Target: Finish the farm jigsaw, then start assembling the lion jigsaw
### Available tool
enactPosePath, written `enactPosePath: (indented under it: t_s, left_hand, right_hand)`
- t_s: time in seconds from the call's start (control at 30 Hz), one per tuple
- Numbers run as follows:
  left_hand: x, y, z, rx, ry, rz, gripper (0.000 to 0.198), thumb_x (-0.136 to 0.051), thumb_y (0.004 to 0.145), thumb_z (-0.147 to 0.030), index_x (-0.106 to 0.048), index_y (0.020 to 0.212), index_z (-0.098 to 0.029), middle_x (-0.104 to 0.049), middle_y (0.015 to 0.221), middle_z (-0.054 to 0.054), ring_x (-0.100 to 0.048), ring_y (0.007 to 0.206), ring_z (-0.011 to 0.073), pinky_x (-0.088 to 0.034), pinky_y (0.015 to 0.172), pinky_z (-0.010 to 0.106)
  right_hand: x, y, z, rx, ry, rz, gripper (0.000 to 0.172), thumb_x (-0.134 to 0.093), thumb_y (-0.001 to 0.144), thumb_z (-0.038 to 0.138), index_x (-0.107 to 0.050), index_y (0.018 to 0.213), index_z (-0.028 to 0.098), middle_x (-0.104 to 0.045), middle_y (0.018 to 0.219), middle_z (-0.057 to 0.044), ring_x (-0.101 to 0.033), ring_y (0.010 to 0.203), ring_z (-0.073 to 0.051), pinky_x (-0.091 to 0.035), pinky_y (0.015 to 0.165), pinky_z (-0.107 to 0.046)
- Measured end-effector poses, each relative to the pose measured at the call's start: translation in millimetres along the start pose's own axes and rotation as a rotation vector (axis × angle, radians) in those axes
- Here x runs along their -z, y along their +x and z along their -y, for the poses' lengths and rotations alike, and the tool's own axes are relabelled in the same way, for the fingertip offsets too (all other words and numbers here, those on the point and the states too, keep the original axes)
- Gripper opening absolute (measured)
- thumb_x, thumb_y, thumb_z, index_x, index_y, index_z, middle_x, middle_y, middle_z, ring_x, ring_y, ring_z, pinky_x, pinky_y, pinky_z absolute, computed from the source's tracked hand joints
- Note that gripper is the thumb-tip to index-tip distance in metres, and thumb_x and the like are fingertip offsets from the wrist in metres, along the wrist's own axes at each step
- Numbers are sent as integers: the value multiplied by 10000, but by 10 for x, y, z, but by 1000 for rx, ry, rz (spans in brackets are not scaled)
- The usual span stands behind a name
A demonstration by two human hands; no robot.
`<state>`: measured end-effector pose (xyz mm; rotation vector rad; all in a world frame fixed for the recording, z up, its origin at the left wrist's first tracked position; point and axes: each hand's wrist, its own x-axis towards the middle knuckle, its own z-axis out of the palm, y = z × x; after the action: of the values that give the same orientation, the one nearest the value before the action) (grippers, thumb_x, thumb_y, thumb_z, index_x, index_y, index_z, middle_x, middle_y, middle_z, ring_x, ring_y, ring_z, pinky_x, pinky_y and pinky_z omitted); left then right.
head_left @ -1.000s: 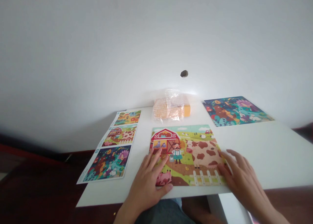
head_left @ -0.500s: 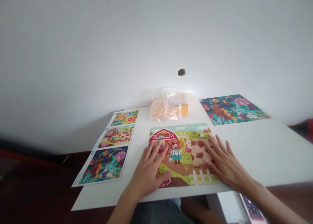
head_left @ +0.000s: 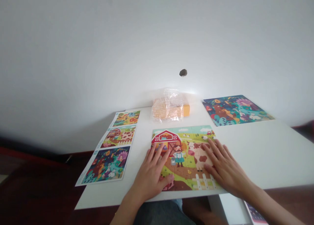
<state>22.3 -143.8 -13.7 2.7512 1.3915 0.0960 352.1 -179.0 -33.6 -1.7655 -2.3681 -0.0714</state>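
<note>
White desk [head_left: 274,153] was seen from above, with one assembled jigsaw puzzle [head_left: 190,136] laid flat near its front edge, about mid-desk. Two hands were in view, a left grip [head_left: 149,176] and a right grip [head_left: 227,169]. Both were released, pressed palm-down on the puzzle with fingers spread, and nothing was clenched. The left grip was placed over the lower left of the puzzle, the right grip over the cow, and they were not touching each other.

The puzzle was rectangular, with faint piece seams. One red barn, one farmer, one brown-spotted cow, a white picket fence and one pink pig, partly covered by the left thumb, were shown on green grass with a brown path.

Three picture panels were printed on one long paper sheet [head_left: 106,164], lying left of the puzzle. One flat dark teal picture board [head_left: 235,110] was lying at the far right of the desk. One crinkled clear plastic bag [head_left: 166,107] was lying at the far edge, an orange-yellow block showing at its end. One dark hole [head_left: 183,73] was seen in the smooth white wall [head_left: 157,38].
</note>
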Motion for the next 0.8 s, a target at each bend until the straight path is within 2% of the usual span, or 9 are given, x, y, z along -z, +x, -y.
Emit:
enactPosePath:
  t_s: [0.13, 0.4, 0.53, 0.7, 0.8]
  left_hand:
    - [-15, 4, 8, 0, 5, -24, 796, -436, 928, -616, -98, 1573, -296, -83, 1648, 54, -76, 1503, 360, -232, 1176, 566]
    - [-24, 10, -25, 8, 1, -39, 806, -463, 922, -592, -98, 1575, -290, -98, 1646, 67, -93, 1497, 378, -228, 1167, 583]
    - [-14, 35, -23, 14, -18, -23, 820, -476, 906, -610, -118, 1574, -299, -92, 1649, 64, -100, 1494, 384, -205, 1171, 597]
    - [0, 133, -18, 45, -47, -17, 869, -558, 835, -653, -207, 1559, -324, -210, 1623, 63, -189, 1468, 385, -165, 1174, 623]
    - [-7, 185, -26, 53, -39, -9, 874, -498, 847, -698, -150, 1565, -340, -175, 1634, 59, -158, 1474, 400, -134, 1156, 666]
  right_hand:
    - [-17, 49, 13, 18, 0, 10, 683, -378, 973, 560, -193, 1570, 283, -70, 1641, -39, -75, 1503, -329, -271, 1166, -554]
    - [-16, 76, 6, 29, 24, 9, 685, -373, 972, 567, -184, 1571, 293, -56, 1642, -40, -77, 1502, -340, -253, 1164, -567]
    - [1, 138, 15, 36, 26, 7, 687, -370, 961, 592, -208, 1565, 306, -72, 1641, -47, -101, 1496, -362, -218, 1156, -617]
    - [10, 268, 53, 81, 28, 30, 703, -365, 946, 628, -214, 1561, 322, -99, 1640, -41, -125, 1489, -380, -201, 1151, -632]
    - [0, 305, 66, 90, 32, 37, 705, -358, 950, 624, -208, 1563, 312, -98, 1640, -47, -124, 1487, -389, -218, 1147, -622]
